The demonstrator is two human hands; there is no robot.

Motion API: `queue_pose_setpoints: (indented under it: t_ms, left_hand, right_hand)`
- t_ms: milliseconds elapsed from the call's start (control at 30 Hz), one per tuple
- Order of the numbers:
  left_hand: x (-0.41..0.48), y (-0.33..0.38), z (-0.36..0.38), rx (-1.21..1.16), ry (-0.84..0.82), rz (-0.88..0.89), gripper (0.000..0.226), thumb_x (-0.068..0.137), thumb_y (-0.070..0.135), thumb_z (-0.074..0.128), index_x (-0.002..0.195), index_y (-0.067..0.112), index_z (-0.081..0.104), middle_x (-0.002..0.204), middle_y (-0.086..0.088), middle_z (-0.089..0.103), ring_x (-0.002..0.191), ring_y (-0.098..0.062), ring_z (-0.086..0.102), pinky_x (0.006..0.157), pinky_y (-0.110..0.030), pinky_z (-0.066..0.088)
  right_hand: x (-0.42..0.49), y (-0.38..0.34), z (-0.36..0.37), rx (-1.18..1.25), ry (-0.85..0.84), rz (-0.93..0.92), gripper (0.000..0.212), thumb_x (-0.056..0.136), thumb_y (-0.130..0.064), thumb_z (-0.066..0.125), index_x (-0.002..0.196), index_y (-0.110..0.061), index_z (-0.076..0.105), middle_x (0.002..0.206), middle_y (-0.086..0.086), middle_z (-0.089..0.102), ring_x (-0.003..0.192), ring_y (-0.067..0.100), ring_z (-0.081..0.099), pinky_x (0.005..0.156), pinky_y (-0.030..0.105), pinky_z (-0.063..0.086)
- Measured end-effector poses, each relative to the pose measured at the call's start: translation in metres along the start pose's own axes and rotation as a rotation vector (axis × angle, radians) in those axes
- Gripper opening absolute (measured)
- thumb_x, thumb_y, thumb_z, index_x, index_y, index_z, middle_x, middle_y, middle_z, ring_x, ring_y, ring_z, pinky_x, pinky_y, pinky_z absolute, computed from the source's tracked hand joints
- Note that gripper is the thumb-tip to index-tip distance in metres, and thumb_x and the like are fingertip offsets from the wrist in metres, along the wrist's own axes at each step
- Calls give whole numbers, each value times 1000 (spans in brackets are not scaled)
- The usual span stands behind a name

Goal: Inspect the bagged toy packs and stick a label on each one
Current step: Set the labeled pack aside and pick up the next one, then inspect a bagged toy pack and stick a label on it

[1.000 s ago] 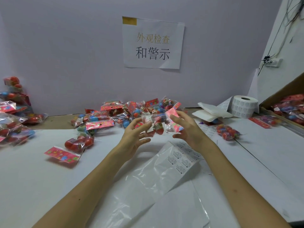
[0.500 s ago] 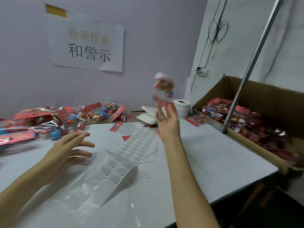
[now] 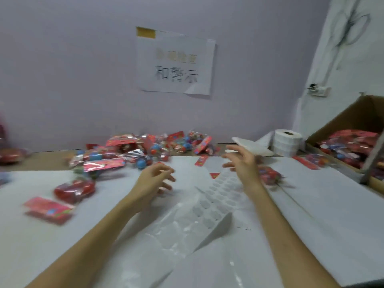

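1. Both hands empty rn: left hand [image 3: 154, 179] fingers loosely curled, right hand [image 3: 242, 163] fingers spread, both just above the worktop [image 3: 311, 215].
2. Pile [image 3: 149, 148] of packs at the back, near left hand. Prob. still to inspect & label.
3. Box [image 3: 353, 116] on the right holds more packs, likely the done ones.
4. Label sheet [image 3: 220, 196] lies between the arms, roll [image 3: 287, 142] behind. Plenty left imo, nowhere near finished.
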State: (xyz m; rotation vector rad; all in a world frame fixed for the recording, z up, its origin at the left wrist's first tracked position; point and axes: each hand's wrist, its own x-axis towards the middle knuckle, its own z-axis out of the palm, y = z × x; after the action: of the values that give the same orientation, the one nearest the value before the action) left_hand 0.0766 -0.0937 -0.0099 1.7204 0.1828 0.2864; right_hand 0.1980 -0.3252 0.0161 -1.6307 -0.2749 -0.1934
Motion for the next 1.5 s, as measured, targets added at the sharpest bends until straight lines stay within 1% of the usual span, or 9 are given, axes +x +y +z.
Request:
queue_pose_setpoints:
  t_ms: [167,233,467,567,800,933,1167,1333,1500]
  left_hand:
    - [9,25,-36,-25,113,116,13,100,12,59,102,16,72,92,2,78,84,-11,73,70,-22,54]
    - [12,26,-56,45,228,155,10,99,13,63,104,16,71,96,3,76,91,-10,71,72,-18,53]
    - [4,-16,-153,641,685,162,38,88,35,75,121,17,68,121,-3,63,115,-22,56,98,-35,46]
    - [2,-22,-210,908,782,-14,55,86,58,70,129,24,62,136,-4,55,126,-26,49,102,-39,40]
    - [23,-17,-332,1157,781,-334,87,71,74,74,135,19,51,149,-18,40,141,-39,33,113,-58,34]
    - [45,-22,-381,1192,815,-409,108,65,83,70,147,20,42,154,-22,35,144,-43,30,117,-59,27]
    - [74,-38,-430,1214,722,-445,108,68,92,56,147,22,37,135,-21,59,122,-47,53,106,-52,41]
    - [76,-58,-430,1247,714,-372,100,73,94,43,141,21,44,127,-19,65,110,-46,60,103,-52,43]
    - [67,-62,-419,1150,670,-380,92,74,77,59,147,24,44,138,-17,56,120,-43,55,101,-51,45]
  right_hand:
    - [-27,-7,31,-298,-299,-246,27,94,-7,66,107,-29,70,103,-5,73,86,16,70,71,30,57]
    - [-40,-3,43,-393,-436,-266,24,95,-17,68,113,-32,70,109,-14,71,94,3,66,78,22,52]
    - [-71,13,74,-504,-615,-280,26,96,-19,66,119,-31,67,127,-15,58,117,9,56,103,30,40]
    - [-75,16,77,-466,-629,-243,26,95,-15,66,115,-31,67,127,-13,59,119,12,56,104,33,41]
    - [-71,24,76,-445,-616,-258,26,90,-9,70,106,-29,72,122,-14,62,117,4,56,98,21,40]
    - [-65,34,78,-444,-586,-281,12,89,-26,72,99,-31,75,119,-13,65,115,-3,56,93,11,40]
    - [-53,49,79,-475,-546,-316,34,73,-56,56,104,-51,70,112,-18,67,108,-5,58,88,32,46]
    - [-51,45,87,-512,-585,-311,33,89,-71,44,110,-54,62,118,-31,57,109,-17,52,88,1,38]
    - [-56,49,89,-520,-539,-340,52,91,-79,35,89,-41,71,108,-20,64,106,-13,55,91,4,37]
